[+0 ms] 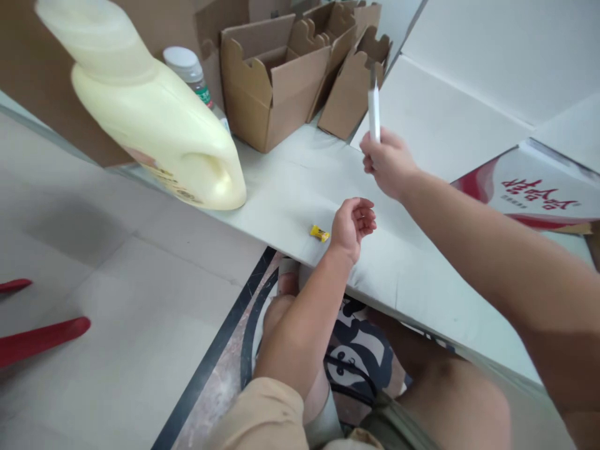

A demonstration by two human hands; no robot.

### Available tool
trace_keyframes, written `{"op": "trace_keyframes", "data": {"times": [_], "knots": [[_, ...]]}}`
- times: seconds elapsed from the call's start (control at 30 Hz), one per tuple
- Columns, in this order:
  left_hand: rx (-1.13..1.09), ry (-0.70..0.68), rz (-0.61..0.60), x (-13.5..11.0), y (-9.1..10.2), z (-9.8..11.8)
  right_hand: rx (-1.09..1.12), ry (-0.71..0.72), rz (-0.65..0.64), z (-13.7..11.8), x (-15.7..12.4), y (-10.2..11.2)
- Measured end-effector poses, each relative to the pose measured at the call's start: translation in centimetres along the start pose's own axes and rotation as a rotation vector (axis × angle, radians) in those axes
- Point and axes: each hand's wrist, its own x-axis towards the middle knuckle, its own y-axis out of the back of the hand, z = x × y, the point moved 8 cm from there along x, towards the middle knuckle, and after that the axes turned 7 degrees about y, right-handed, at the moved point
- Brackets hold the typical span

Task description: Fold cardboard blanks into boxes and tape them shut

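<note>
Raised over the back of the white table, my right hand [387, 159] is closed around a white utility knife [374, 115]. Its thin grey tip points up toward the cardboard boxes and is blurred. My left hand [354, 228] hovers at the table's near edge, turned on its side with loosely curled fingers and nothing visible in it. A small yellow wrapped candy [319, 234] lies on the tabletop just left of that hand, apart from it.
Several open cardboard boxes [300, 81] stand at the back. Left of them are a large pale-yellow jug [159, 125] and a white-capped bottle [185, 65]. A red-and-white printed carton [525, 187] is at the right. Red legs [44, 340] show over the floor at left.
</note>
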Motion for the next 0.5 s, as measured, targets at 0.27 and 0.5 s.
{"op": "trace_keyframes", "data": {"times": [0.27, 0.5], "knots": [[-0.052, 0.019, 0.029, 0.6, 0.3, 0.6, -0.373, 0.016, -0.263, -8.2, 5.0, -13.7], [-0.038, 0.001, 0.029, 0.3, 0.5, 1.1, -0.745, 0.168, -0.203, -7.7, 6.0, -11.0]]}}
